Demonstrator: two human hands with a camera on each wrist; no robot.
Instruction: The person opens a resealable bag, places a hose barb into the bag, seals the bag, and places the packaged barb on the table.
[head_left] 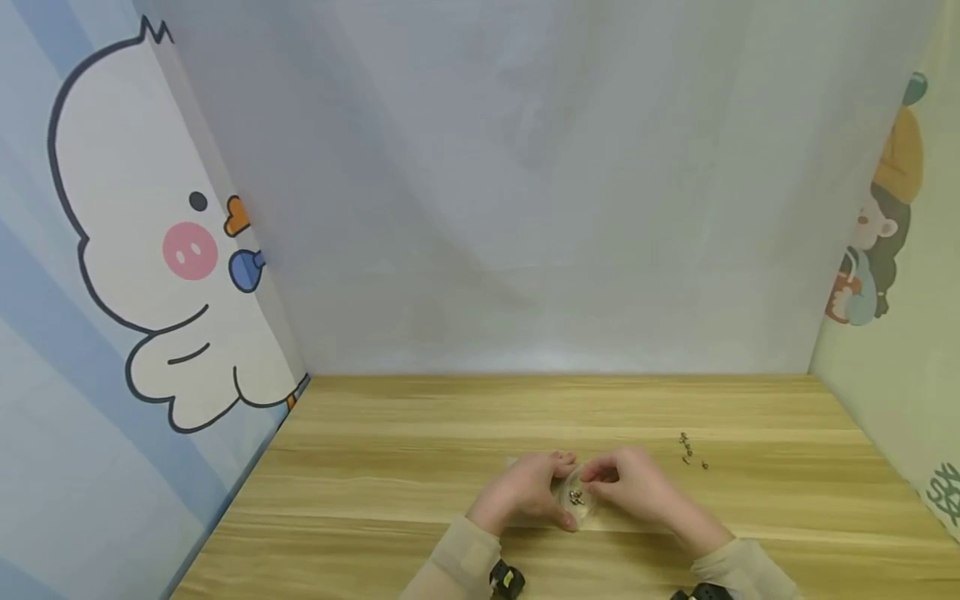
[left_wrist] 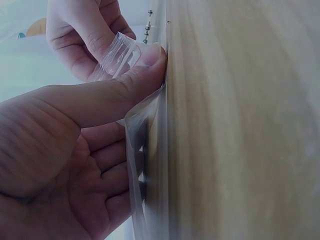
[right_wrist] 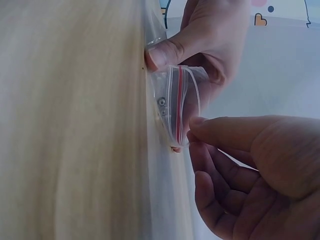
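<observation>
A clear zip bag (head_left: 583,518) lies low on the table between both hands, its mouth spread apart. The right wrist view shows a red line along the bag's seal (right_wrist: 179,100). Small shiny metal pieces (head_left: 576,497) are inside the bag; their exact kind is too small to tell. My left hand (head_left: 528,487) holds the bag from the left, thumb at the near side and fingers at the far side. With thumb and forefinger, my right hand (head_left: 641,487) pinches the right edge of the mouth. Whether a metal piece sits in that pinch cannot be seen.
Several loose metal pieces (head_left: 687,450) lie on the wooden table (head_left: 390,467), right of and beyond my right hand. A grey-white panel (head_left: 525,208) rises at the table's back edge. Cartoon-printed panels stand at the left (head_left: 135,250) and right (head_left: 907,375).
</observation>
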